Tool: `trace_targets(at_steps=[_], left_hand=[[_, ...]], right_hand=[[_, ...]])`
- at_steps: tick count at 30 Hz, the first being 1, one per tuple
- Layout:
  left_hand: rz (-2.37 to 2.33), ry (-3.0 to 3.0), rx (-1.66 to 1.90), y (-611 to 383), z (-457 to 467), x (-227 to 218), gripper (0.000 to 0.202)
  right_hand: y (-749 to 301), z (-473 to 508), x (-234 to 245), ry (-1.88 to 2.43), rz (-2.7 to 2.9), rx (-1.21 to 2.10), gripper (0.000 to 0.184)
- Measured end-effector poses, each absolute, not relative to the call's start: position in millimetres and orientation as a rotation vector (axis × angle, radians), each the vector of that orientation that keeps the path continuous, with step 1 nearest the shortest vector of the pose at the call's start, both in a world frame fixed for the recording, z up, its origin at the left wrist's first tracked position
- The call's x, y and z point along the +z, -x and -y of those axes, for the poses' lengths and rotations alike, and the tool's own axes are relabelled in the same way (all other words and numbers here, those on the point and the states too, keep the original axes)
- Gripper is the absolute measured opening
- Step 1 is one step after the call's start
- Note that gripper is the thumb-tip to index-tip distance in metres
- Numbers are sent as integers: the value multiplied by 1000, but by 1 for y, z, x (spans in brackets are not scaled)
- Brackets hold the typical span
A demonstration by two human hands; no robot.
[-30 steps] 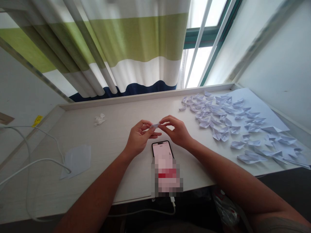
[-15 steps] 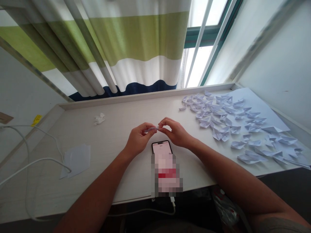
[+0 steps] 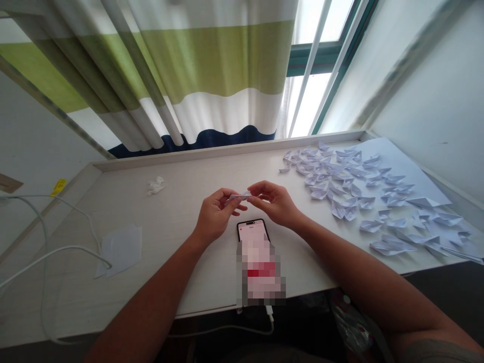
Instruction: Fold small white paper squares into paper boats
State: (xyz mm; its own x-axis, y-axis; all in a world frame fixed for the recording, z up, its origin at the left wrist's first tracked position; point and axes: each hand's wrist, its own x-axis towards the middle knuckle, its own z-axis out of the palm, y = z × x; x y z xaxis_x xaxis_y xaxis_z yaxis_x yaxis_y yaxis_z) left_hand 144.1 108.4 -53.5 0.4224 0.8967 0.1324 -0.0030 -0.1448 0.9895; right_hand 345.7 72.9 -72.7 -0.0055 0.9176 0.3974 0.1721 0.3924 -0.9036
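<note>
Between my two hands, above the middle of the desk, is a small piece of folded white paper (image 3: 242, 196). My left hand (image 3: 218, 212) pinches its left part between thumb and fingers. At the right end, the thumb and fingertips of my right hand (image 3: 275, 204) are closed on it. The fingers cover much of the paper, so its full shape is hidden. Just below the hands lies a phone (image 3: 252, 229) with its screen lit and partly blurred out.
Many folded paper boats (image 3: 328, 174) spread over the right of the desk (image 3: 181, 186), some on a large white sheet (image 3: 401, 156). Flat paper pieces (image 3: 123, 249) lie at left under a white cable (image 3: 71, 248). A crumpled tissue (image 3: 155, 186) sits farther back. A charging cable (image 3: 268, 312) runs from the phone.
More of the folded paper now shows between my hands. My right hand has shifted slightly up, and some fingers of my left hand now extend beneath the paper.
</note>
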Motion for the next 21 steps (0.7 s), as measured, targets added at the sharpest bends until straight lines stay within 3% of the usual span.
trace_targets(at_steps=[6, 21], left_hand=[[-810, -1475, 962, -146, -107, -53, 27], [-795, -1517, 1066, -148, -104, -58, 23]], right_hand=[[-345, -70, -68, 929, 1700, 453, 3], [-342, -69, -67, 1045, 1625, 504, 9]])
